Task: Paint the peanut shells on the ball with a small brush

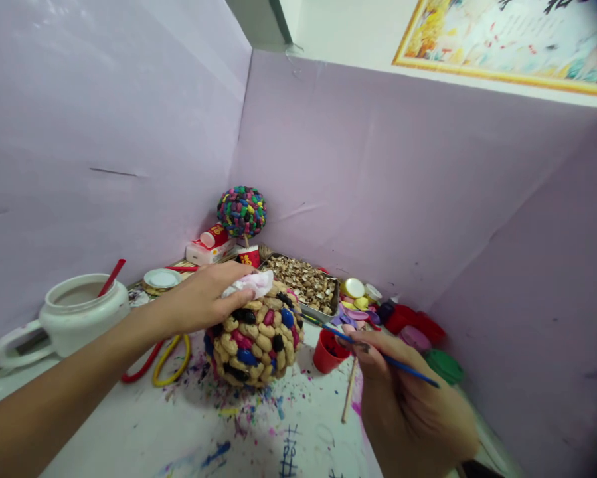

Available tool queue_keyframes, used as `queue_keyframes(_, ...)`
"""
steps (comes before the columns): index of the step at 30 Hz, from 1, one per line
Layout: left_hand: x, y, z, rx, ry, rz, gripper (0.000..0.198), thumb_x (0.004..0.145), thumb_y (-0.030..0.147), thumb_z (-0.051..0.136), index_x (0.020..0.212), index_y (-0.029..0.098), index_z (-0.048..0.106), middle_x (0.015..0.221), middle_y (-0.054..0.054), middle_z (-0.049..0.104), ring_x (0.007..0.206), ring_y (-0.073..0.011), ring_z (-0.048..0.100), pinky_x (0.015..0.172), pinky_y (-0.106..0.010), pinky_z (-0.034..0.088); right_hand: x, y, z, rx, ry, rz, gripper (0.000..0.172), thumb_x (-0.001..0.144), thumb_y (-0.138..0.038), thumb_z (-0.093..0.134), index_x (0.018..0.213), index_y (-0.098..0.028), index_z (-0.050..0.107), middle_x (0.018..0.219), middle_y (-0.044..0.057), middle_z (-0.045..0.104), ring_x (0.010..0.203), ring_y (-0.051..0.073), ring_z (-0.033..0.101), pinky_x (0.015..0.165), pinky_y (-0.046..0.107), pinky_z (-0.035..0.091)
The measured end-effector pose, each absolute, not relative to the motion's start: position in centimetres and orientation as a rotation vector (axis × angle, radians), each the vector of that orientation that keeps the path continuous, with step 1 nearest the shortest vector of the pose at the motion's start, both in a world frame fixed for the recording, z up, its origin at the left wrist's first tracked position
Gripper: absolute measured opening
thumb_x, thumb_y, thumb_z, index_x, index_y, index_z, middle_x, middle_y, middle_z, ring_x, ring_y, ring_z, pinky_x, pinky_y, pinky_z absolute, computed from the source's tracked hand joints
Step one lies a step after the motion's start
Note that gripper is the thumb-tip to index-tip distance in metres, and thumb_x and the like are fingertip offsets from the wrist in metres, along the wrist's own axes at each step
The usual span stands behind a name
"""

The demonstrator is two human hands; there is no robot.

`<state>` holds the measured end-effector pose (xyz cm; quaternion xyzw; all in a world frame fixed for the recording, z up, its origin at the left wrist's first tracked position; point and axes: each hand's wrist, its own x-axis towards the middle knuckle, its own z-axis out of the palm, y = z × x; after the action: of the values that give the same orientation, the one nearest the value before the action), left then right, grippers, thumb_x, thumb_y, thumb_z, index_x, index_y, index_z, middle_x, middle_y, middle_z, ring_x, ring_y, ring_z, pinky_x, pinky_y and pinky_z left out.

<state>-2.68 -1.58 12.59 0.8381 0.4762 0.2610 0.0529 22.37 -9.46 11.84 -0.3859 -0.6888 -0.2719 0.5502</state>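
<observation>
A ball covered in peanuts (258, 338) sits on the paint-spotted table, some of its shells painted black, blue and magenta. My left hand (213, 292) rests on its upper left side, closed on a crumpled white tissue (251, 284). In my right hand (398, 385) a thin blue paintbrush (378, 355) is gripped like a pen. Its tip points left and reaches close to the ball's right side; whether it touches I cannot tell. Just below the brush stands a small red cup (328, 352) with dark contents.
Behind the ball lies a tray of shell pieces (303, 282). A finished-looking multicoloured ball (242, 211) stands on a stick at the back. At left are a white pot (86, 312) and scissors (173, 362). Balloons (410, 325) lie at right, and a wooden stick (348, 392) nearby.
</observation>
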Motion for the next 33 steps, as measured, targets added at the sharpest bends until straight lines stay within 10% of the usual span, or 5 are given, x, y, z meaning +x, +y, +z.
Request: queue_keyframes(33, -5.2, 0.6, 13.3, 2.034, 1.255, 0.712, 0.059, 0.073, 0.040, 0.055, 0.126, 0.017, 0.060, 0.130, -0.005, 0.063, 0.123, -0.0331, 0.051, 0.102, -0.039, 0.041, 21.4, -9.6, 11.1, -0.749, -1.750, -0.105, 0.015, 0.089, -0.010, 0.051, 0.093, -0.021, 0.061, 0.077, -0.002, 0.069, 0.066, 0.006, 0.065, 0.061, 0.014, 0.051)
